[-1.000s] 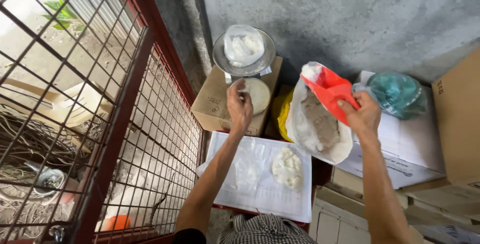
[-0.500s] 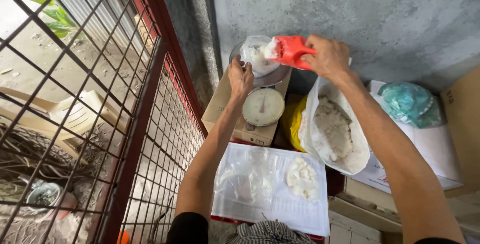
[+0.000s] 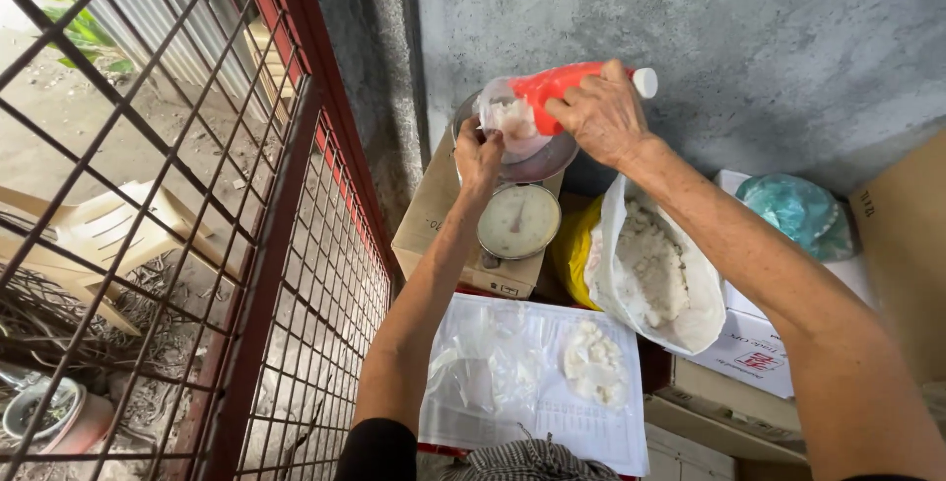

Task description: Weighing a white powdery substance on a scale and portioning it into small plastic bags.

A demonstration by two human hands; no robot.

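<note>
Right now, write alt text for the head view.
The right hand tips a red plastic scoop of white lumps into a clear plastic bag, held open by the left hand on a round-dial metal scale. An open white sack sits alongside.

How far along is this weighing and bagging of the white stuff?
Done: one filled small bag lies on the paper sheet below. In hand: the right hand tips a red scoop of white lumps into a clear bag that the left hand holds open on the dial scale's pan. Left: the big white sack looks well filled, and empty clear bags wait on the sheet.
</note>
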